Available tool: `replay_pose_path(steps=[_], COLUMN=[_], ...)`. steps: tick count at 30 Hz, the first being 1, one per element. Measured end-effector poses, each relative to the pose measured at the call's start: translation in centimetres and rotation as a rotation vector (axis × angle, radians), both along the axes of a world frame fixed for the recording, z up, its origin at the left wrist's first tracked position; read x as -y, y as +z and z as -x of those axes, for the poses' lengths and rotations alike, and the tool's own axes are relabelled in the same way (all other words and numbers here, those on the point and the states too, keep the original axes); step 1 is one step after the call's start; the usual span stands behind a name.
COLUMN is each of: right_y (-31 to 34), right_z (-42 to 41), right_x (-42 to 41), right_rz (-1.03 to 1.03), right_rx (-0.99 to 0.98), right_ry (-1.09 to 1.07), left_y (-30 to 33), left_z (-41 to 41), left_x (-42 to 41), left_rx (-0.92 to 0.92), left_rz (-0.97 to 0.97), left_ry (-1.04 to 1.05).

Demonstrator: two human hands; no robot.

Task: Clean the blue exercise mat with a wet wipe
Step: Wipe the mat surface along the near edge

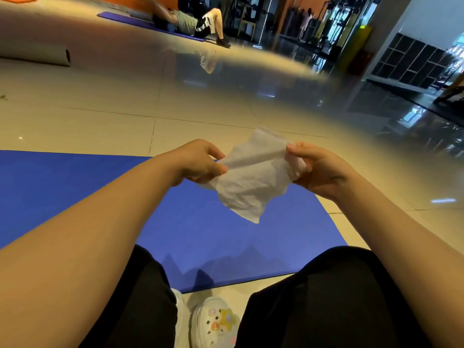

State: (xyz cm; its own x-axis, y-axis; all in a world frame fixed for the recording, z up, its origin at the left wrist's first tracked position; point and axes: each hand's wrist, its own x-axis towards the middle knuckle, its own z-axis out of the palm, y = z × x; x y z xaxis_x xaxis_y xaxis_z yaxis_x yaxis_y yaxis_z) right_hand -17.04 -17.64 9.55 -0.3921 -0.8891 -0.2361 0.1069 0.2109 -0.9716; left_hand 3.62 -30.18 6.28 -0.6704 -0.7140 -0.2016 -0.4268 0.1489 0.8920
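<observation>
A crumpled white wet wipe (pixel 251 179) is pinched at its left edge by the left hand (pixel 200 163) and at its right edge by the right hand (pixel 319 172), stretched above the blue exercise mat (pixel 200 234) lying on the near floor.

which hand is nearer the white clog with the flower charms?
Left, judging by the image. The left hand pinches the wipe above the blue mat, roughly over the white charm-studded clog at the bottom edge. The right hand sits further off to the side.
</observation>
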Motion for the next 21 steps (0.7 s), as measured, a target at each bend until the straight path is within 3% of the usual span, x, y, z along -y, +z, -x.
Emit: replay_pose_path(steps=[6,14,21], right_y=[-0.2,-1.1,-0.9], right_z=[-0.2,1.0,0.5], right_x=[0.0,-0.3,-0.2], right_rz=[-0.064,-0.045,0.033], right_rx=[-0.113,-0.465,-0.537], right_ry=[-0.102,-0.140,-0.041], left_y=[-0.6,0.3,0.4], left_z=[0.1,-0.5,-1.7], left_x=[0.0,0.1,0.3], left_rx=[0.034,-0.209,-0.199], left_rz=[0.002,-0.187,-0.266], left_ry=[0.081,0.154,-0.029])
